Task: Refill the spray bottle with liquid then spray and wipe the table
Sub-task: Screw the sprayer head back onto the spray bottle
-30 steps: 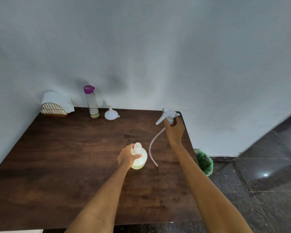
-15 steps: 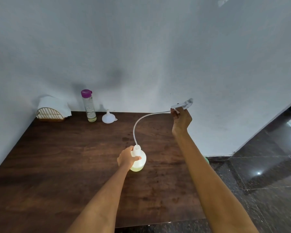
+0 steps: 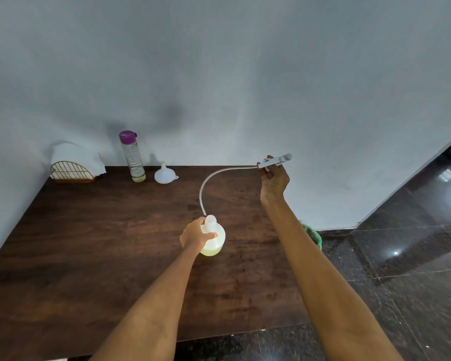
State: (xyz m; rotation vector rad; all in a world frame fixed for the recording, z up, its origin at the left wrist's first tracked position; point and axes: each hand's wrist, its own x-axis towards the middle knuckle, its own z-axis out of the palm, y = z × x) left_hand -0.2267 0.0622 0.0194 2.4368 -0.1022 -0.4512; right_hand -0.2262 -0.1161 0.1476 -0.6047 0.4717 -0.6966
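Observation:
A round white spray bottle [image 3: 215,241] with yellowish liquid at its bottom stands on the dark wooden table [image 3: 89,243], its neck uncapped. My left hand [image 3: 195,234] grips it at the neck and shoulder. My right hand [image 3: 274,182] holds the white spray head [image 3: 276,160] up near the table's far right corner. Its thin white tube [image 3: 206,186] curves down, and the tube's tip hangs just behind the bottle's mouth. A clear bottle with a purple cap [image 3: 133,157] and some yellowish liquid stands at the back. Beside it lies an upside-down white funnel [image 3: 164,175].
A wire holder with white napkins [image 3: 73,165] sits in the back left corner against the wall. A green bin [image 3: 313,234] stands on the dark tiled floor to the right of the table, partly hidden by my right arm.
My right hand lifted the spray head off the table's far right corner and swung its tube over towards the bottle's mouth. My left hand kept its grip on the bottle.

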